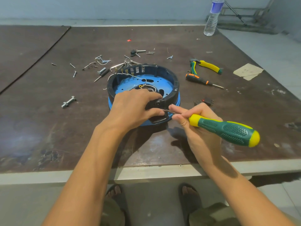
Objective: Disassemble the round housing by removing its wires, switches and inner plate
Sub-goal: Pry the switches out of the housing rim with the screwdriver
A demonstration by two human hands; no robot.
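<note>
The left hand (pixel 130 108) grips the near rim of the round housing (pixel 143 85), and the right hand (pixel 195 121) pinches a screwdriver (pixel 224 129) beside it.

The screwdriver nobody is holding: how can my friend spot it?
Find the round blue and black housing on the table. Right of it lie two tools, and the screwdriver is the one nearer you, below the pliers. Its handle is black with orange marks, not green and yellow.

Left grip (pixel 135 108) curled over housing (pixel 162 70) rim, right grip (pixel 193 118) pinching screwdriver (pixel 228 130), forearms forward
</note>
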